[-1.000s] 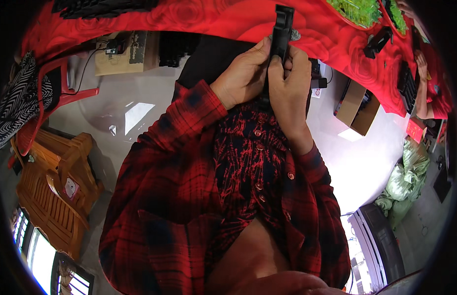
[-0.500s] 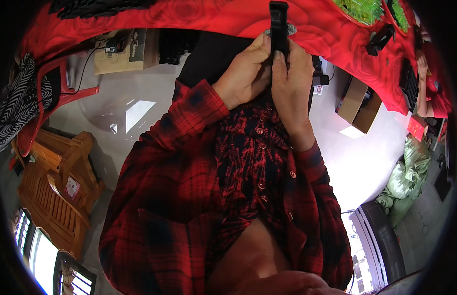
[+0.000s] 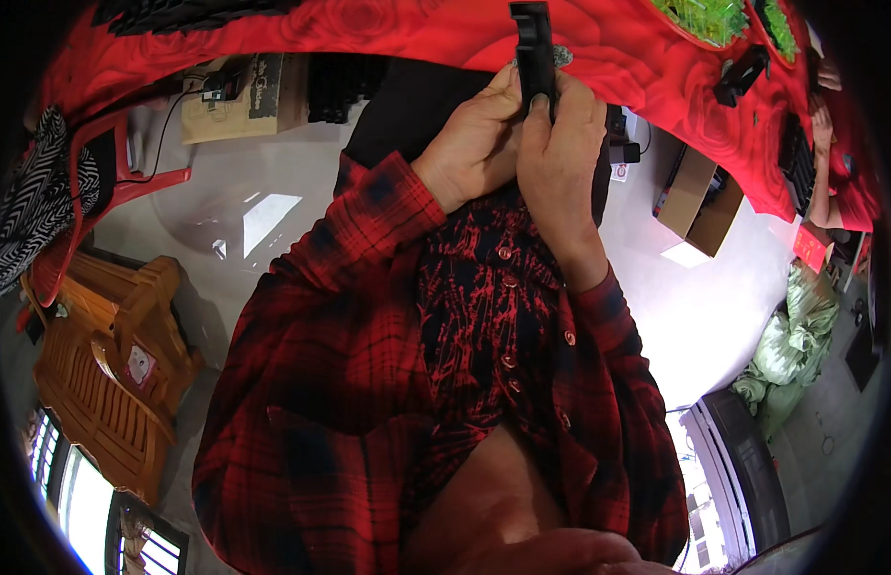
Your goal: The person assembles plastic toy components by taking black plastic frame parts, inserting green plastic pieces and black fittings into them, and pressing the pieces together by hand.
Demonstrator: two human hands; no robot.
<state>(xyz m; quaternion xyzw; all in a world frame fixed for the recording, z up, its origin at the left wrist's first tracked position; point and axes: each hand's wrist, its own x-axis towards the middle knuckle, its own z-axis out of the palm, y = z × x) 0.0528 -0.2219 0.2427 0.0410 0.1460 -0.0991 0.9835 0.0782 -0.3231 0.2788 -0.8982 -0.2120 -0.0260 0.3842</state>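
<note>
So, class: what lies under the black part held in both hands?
Under the black part lies the red rose-patterned cloth. Its lower end is covered by the left hand and right hand.

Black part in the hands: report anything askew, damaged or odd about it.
Nothing stands out. The black part stands upright between the left hand and right hand, above the red cloth's edge, with no visible break; its lower end is hidden by fingers.
</note>
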